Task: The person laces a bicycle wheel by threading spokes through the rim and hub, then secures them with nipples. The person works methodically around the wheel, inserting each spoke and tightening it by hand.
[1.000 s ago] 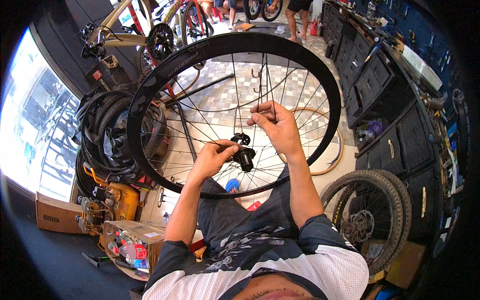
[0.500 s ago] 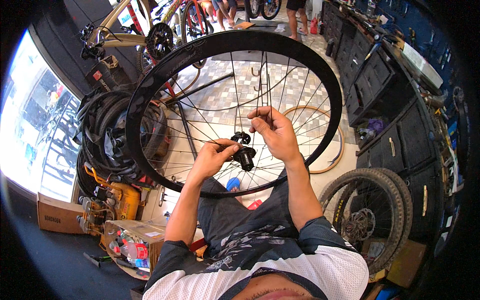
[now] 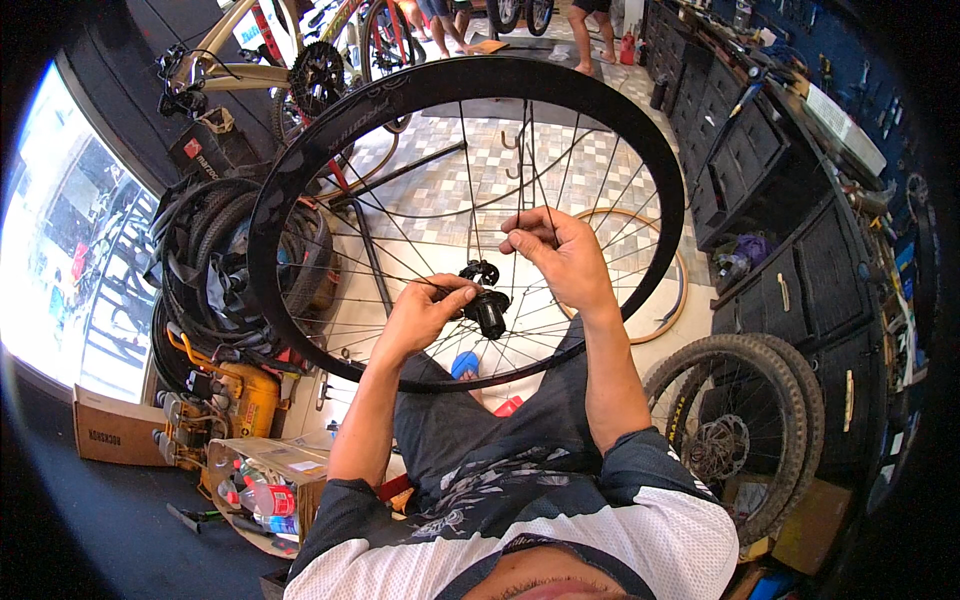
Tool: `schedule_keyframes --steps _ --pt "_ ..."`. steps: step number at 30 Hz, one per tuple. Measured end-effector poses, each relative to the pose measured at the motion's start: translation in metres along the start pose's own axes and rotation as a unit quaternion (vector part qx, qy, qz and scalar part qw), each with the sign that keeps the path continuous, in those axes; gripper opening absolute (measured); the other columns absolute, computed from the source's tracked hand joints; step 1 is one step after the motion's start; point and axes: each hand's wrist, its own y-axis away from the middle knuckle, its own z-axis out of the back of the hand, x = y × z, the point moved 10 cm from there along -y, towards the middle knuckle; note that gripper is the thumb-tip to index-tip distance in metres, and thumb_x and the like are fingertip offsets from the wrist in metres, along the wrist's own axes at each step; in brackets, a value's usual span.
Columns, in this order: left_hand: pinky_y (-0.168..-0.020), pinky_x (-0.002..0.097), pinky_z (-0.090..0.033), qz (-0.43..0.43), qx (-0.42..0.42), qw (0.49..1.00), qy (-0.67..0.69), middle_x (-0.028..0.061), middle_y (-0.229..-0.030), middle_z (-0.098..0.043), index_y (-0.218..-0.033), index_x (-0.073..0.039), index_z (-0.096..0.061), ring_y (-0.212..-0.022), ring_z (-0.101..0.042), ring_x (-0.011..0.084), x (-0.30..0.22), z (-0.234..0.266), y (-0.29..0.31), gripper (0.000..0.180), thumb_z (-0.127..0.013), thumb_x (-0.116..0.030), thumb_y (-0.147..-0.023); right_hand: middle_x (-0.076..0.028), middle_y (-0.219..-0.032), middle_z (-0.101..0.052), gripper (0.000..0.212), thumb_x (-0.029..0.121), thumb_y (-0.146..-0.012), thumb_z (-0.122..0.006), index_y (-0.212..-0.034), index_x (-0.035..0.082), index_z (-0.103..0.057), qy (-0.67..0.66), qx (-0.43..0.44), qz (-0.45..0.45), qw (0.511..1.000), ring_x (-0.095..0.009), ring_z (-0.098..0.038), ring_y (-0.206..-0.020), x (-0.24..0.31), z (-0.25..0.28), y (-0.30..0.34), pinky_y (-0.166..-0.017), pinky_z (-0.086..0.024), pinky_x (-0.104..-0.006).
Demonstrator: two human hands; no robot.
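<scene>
A black deep-rimmed bicycle wheel (image 3: 628,112) stands tilted in front of me, above my lap, with thin black spokes running to its black hub (image 3: 489,316). My left hand (image 3: 425,310) is closed at the hub's left side, thumb and fingers pinching it where the spokes meet it. Higher up and to the right, my right hand (image 3: 568,258) has thumb and forefinger pinched on a thin black spoke (image 3: 520,190) above the hub. Its other fingers are curled. The exact contact at both sets of fingertips is partly hidden.
Left lie a pile of black tyres (image 3: 205,260), a yellow compressor (image 3: 250,400) and a cardboard box of bottles (image 3: 310,465). Knobbly-tyred wheels (image 3: 800,430) lean at right by dark drawers (image 3: 775,290). A beige bicycle frame (image 3: 235,75) and other people's legs (image 3: 590,35) are beyond.
My right hand has shifted slightly right and its thumb has moved up by the spoke. My left hand stays at the hub. Legs in the background have moved.
</scene>
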Motion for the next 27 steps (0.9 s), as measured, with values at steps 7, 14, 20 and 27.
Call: schedule_keyframes --steps 7,14,20,27 --pt "-0.083 0.0279 -0.057 0.012 0.009 1.0 -0.013 0.0059 -0.1 -0.076 -0.115 0.002 -0.075 -0.09 -0.069 0.0114 0.002 0.001 -0.001 0.029 -0.072 -0.023 -0.102 -0.001 -0.078 -0.068 0.021 0.012 -0.093 -0.081 -0.09 0.002 -0.063 0.054 -0.098 0.029 0.993 -0.006 -0.056 -0.067 0.0 0.012 0.005 -0.064 -0.047 -0.024" --pt "-0.092 0.0295 -0.057 0.006 0.034 0.999 0.028 0.0071 -0.111 -0.076 -0.12 0.002 -0.074 -0.102 -0.069 0.0134 -0.002 -0.004 -0.002 0.028 -0.071 -0.019 -0.101 0.001 -0.075 -0.063 0.03 0.017 -0.091 -0.085 -0.087 0.005 -0.058 0.027 -0.097 0.027 0.995 -0.004 -0.053 -0.068 0.0 0.005 0.01 -0.062 -0.046 -0.0236" --pt "-0.102 0.0341 -0.051 0.025 0.072 0.991 0.107 0.0084 -0.115 -0.076 -0.125 0.0 -0.074 -0.109 -0.068 0.018 -0.021 -0.013 0.002 0.039 -0.081 -0.015 -0.09 0.002 -0.076 -0.063 0.027 0.016 -0.09 -0.086 -0.099 0.002 -0.065 0.02 -0.024 -0.02 0.999 -0.003 -0.05 -0.066 0.003 -0.009 0.006 -0.06 -0.042 -0.0211" --pt "-0.086 0.0299 -0.055 0.046 0.089 0.987 0.127 0.0049 -0.099 -0.075 -0.105 -0.001 -0.076 -0.092 -0.068 0.014 -0.012 -0.018 -0.002 0.03 -0.09 -0.011 -0.08 -0.001 -0.084 -0.069 0.027 0.012 -0.089 -0.086 -0.098 0.003 -0.062 -0.035 -0.013 -0.011 0.999 -0.005 -0.064 -0.073 -0.006 -0.026 0.004 -0.067 -0.052 -0.02"
